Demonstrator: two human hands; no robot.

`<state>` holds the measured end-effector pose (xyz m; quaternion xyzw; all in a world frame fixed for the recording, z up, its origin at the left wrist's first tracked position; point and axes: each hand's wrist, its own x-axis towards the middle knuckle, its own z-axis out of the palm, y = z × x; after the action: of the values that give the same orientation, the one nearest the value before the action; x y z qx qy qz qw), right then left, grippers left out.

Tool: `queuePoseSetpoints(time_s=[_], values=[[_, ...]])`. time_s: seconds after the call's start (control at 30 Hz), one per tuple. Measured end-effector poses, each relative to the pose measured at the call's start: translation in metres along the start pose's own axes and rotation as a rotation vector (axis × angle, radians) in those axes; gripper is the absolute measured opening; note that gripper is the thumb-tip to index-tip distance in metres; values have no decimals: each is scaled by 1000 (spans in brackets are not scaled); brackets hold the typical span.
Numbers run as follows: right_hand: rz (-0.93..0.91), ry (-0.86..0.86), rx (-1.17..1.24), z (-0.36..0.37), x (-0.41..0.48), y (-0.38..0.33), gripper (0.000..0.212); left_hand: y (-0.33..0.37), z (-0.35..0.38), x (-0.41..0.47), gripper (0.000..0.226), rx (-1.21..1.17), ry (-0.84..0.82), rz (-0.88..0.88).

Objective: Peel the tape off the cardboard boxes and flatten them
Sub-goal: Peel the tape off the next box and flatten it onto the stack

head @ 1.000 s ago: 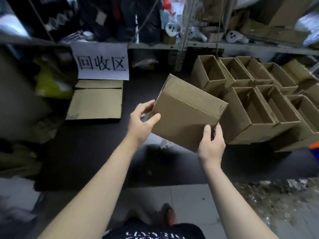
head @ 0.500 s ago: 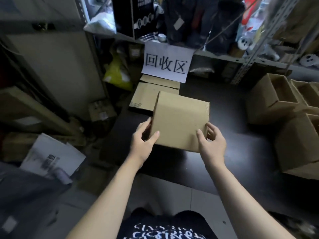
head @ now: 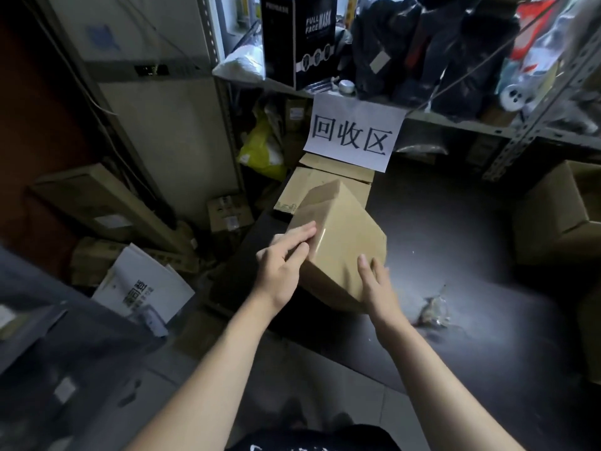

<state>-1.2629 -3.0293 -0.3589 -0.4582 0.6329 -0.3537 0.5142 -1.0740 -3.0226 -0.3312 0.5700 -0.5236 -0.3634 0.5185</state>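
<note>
Looking across the dark surface (head: 455, 222), I see flattened boxes (head: 325, 183) stacked at its far edge. Held above it, the cardboard box (head: 344, 242) has been rotated since half a second ago, so its glossy tape (head: 320, 242) now faces me. My right hand (head: 379, 288) grasps the near corner. My left hand (head: 279, 268) has released the edge, its fingers (head: 300, 231) laid straight beside the tape. Peeling looks next.

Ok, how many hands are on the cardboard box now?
2. The left hand lies with straight fingers on the taped upper face of the box; the right hand grips its near right edge.
</note>
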Motion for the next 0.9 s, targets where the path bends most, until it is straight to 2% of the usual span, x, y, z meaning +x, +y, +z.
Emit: queuePoseSetpoints(time_s=[0.1, 0.17, 0.3, 0.4, 0.5, 0.57, 0.67, 0.73, 0.83, 0.9], values=[[68, -147, 158, 0, 6, -5, 105, 9, 11, -7, 39, 133, -35, 78], [37, -211, 218, -4, 6, -16, 98, 12, 16, -7, 36, 137, -37, 103], [-116, -163, 173, -20, -8, -35, 97, 17, 31, -13, 38, 207, 11, 189], [-222, -135, 110, -30, -13, -35, 80, 19, 40, -19, 45, 370, 155, 212], [-264, -30, 97, -38, -15, -34, 52, 15, 38, -19, 35, 230, 171, 112], [-266, 2, 115, -44, -16, -32, 40, 14, 36, -21, 30, 128, 152, 63], [-253, -15, 145, -53, -15, -29, 29, 14, 40, -24, 33, -9, 120, 7], [-282, -47, 127, -58, -16, -31, 31, 15, 43, -26, 32, -85, 97, -13], [-307, -108, 110, -64, -16, -26, 44, 15, 45, -28, 30, 31, 66, 5], [-327, -75, 79, -66, -15, -23, 47, 14, 44, -28, 35, 91, 60, -3]])
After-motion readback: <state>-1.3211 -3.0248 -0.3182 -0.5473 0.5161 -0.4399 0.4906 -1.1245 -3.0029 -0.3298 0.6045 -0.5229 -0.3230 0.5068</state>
